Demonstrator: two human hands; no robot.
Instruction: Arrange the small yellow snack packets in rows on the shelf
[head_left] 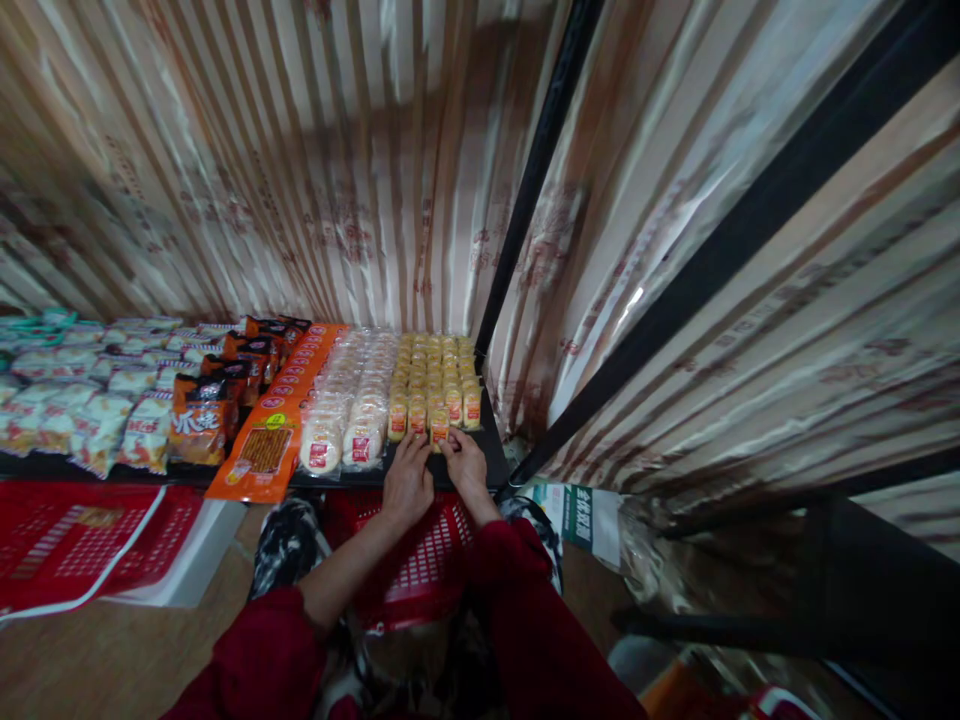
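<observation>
At the front of the shelf's right end, a small yellow wrapped cake with an orange-red label stands slightly ahead of its neighbours. My left hand has its fingers closed at the cake's left lower side. On the other side, my right hand pinches the cake's right lower edge. Several rows of matching yellow wrapped cakes stretch back behind it. Just left of them lie rows of round white wrapped cakes with red labels.
A flat orange snack packet overhangs the black shelf. Orange-black bags and white snack bags fill the left. One red basket sits between my knees, another basket at left. A black post rises at right.
</observation>
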